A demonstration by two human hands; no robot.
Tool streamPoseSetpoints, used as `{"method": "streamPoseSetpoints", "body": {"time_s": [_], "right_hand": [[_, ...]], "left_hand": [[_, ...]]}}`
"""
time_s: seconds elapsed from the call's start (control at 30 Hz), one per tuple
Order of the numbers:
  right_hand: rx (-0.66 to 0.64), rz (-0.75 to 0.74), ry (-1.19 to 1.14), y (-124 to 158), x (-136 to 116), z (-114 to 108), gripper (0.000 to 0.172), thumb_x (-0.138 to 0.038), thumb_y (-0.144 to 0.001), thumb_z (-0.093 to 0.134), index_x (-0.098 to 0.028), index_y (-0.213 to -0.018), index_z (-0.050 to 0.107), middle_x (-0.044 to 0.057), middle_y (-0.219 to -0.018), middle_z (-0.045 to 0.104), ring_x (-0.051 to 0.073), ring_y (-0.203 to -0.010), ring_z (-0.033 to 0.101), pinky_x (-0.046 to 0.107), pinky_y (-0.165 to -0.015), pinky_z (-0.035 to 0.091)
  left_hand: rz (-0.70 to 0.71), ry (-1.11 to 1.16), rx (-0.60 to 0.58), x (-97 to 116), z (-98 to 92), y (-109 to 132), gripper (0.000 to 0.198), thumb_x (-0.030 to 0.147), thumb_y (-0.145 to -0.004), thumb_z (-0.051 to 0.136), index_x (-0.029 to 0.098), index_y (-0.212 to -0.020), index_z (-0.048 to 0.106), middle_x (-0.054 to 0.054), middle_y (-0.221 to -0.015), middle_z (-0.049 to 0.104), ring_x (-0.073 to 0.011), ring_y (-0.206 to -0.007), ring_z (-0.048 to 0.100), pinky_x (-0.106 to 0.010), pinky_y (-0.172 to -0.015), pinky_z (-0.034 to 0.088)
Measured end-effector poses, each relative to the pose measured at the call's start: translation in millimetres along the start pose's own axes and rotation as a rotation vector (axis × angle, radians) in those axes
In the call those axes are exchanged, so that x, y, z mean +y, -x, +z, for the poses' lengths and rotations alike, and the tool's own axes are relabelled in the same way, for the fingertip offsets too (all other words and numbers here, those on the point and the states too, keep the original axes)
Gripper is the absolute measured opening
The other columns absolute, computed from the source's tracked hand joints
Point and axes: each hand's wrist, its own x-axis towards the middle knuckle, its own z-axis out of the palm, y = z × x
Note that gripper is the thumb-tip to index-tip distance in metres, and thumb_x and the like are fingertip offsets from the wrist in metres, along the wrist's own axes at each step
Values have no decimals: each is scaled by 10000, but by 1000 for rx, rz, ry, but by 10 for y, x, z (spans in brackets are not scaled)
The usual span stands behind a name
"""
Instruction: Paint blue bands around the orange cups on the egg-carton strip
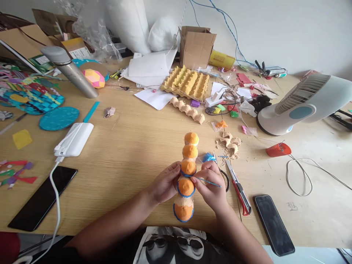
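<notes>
A strip of egg carton (pixel 184 201) with several orange-covered bumps lies lengthwise in front of me. Blue edging runs around the lower edges of the three nearest bumps; the two far ones show none. My left hand (pixel 167 183) grips the strip's left side, thumb and fingers pressed near the middle bump. On the right side, my right hand (pixel 211 185) is closed with thumb and finger pinching a thin blue strand (pixel 210 182), which trails to the right from the middle bump.
Right of my hands lie a red cutter (pixel 241 196), black-handled scissors (pixel 227 181), a phone (pixel 274 224) and a white fan (pixel 299 106). Left are a power bank (pixel 75 139) and a black phone (pixel 41 198). A yellow egg tray (pixel 187 82) lies behind.
</notes>
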Motion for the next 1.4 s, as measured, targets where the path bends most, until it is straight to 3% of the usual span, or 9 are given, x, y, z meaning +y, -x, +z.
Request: {"method": "streamPoseSetpoints", "body": {"time_s": [0.27,0.53,0.7,1.0,1.2,1.4], "right_hand": [[-4,-149,62,-22,-36,-3,188,-101,-927,775,-277,-910,713,-2,-811,629,164,-706,600,321,-605,498],[-67,-95,-22,-31,-34,-49,108,-204,-953,776,-278,-886,732,7,-779,630,184,-703,603,342,-601,499],[-71,-89,-66,-38,-47,-64,128,-175,-941,775,-280,-884,729,9,-785,640,189,-711,601,344,-611,495],[-19,-152,-17,-14,-33,-11,171,-125,-929,757,-291,-938,720,4,-774,641,186,-687,603,344,-602,488],[-9,-113,17,-12,-31,2,145,-165,-945,738,-286,-883,686,7,-752,650,197,-679,605,365,-608,498],[-30,-106,-87,-15,-28,-10,148,-174,-954,732,-283,-867,682,8,-746,658,201,-695,611,360,-621,484]], "left_hand": [[8,-2,10,-26,-10,5,270,444,-923,835,205,-948,712,-27,-953,725,-164,-832,679,-304,-791,496],[-18,-48,-26,2,32,6,294,516,-942,789,225,-937,751,-47,-945,728,-190,-828,671,-323,-772,497],[-18,-49,-50,36,65,4,295,538,-928,796,244,-903,778,-32,-857,701,-177,-758,636,-306,-718,473],[-83,-41,-69,38,72,11,295,530,-958,760,236,-926,761,-38,-871,721,-182,-763,655,-320,-739,468],[-45,-65,-55,18,84,17,289,543,-942,781,254,-941,775,-29,-881,714,-182,-795,660,-317,-756,487],[-75,-49,-63,39,60,-7,310,541,-979,721,242,-908,767,-44,-834,723,-202,-747,674,-341,-738,493]]}}
